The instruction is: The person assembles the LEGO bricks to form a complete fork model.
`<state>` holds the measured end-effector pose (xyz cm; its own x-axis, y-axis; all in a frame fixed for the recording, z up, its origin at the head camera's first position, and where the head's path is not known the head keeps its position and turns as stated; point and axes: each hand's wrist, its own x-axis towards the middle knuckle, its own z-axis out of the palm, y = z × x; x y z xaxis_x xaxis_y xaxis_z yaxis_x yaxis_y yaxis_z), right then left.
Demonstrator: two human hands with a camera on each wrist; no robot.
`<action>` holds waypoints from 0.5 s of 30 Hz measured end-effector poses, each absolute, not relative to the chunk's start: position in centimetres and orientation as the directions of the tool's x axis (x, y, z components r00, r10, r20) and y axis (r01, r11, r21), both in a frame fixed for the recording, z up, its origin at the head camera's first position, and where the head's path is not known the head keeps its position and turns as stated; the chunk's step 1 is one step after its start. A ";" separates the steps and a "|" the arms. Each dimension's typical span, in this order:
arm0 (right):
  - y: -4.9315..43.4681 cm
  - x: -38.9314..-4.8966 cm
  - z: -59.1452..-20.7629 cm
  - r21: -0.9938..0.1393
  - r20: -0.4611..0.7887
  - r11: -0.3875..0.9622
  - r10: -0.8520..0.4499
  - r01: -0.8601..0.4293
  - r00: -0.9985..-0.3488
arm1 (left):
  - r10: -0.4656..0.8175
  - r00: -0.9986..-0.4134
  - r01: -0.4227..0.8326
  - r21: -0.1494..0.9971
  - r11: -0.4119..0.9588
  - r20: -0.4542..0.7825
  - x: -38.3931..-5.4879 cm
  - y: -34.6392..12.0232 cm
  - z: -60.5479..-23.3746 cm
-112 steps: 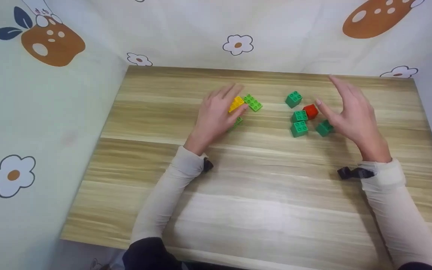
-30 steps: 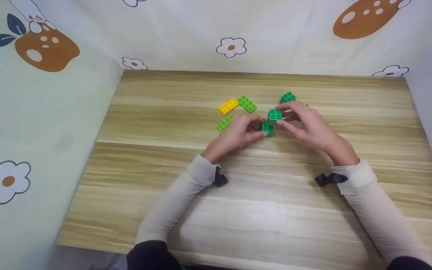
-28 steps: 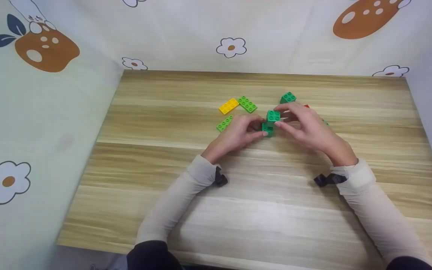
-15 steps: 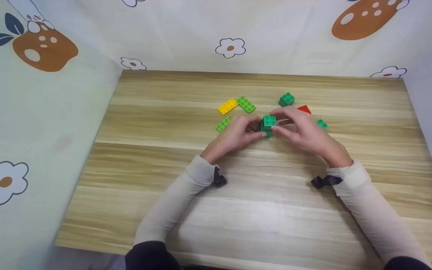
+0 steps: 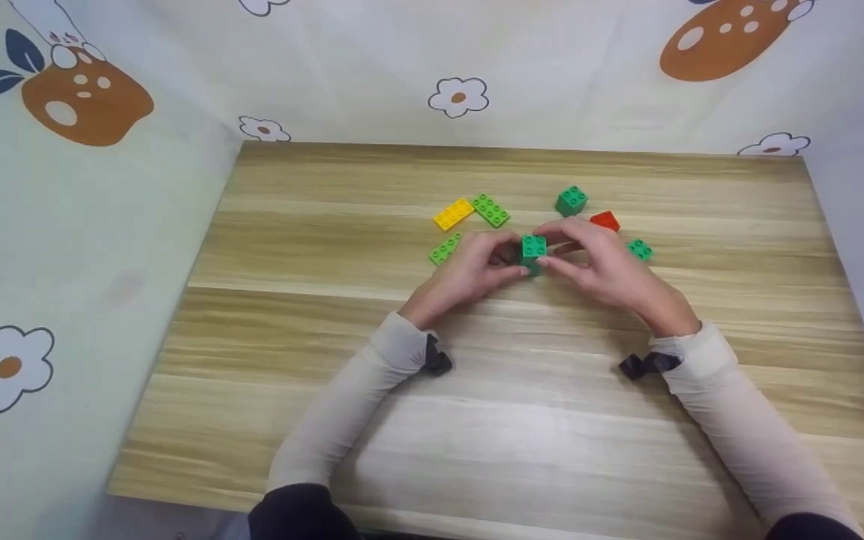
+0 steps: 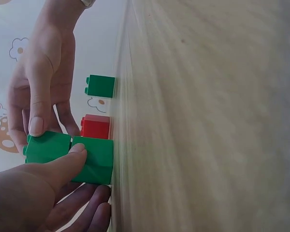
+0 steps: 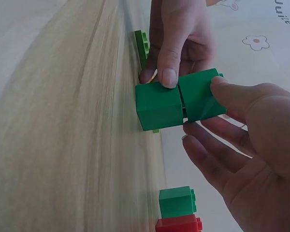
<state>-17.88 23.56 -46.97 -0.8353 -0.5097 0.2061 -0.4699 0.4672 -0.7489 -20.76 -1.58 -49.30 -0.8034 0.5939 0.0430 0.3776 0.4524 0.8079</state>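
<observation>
Left hand (image 5: 469,264) pinches lower green block (image 7: 159,108), likely steadying it on tabletop (image 5: 537,442), nearer back edge than front, about midway between side edges. Right hand (image 5: 606,259) pinches upper green block (image 7: 200,94), apparently aligning studs; thin gap separates blocks.

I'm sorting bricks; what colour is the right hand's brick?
The brick is green, clearest in the right wrist view.
</observation>
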 end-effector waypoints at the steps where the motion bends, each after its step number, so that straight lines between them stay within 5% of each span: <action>1: 23.5 -17.9 -47.0 -0.749 0.209 0.466 -0.507 -0.470 -0.836 | 0.593 -0.804 0.379 0.807 0.454 0.044 -20.7 -1.6 -49.3; 15: 23.4 -17.9 -47.3 -0.753 0.212 0.466 -0.497 -0.465 -0.842 | 0.588 -0.808 0.364 0.820 0.442 0.042 -20.7 -1.6 -49.4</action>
<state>-17.92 23.45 -47.29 -0.8415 -0.4968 0.2122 -0.4649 0.4658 -0.7530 -20.74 -1.63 -49.36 -0.8079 0.5879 0.0421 0.3644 0.4421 0.8196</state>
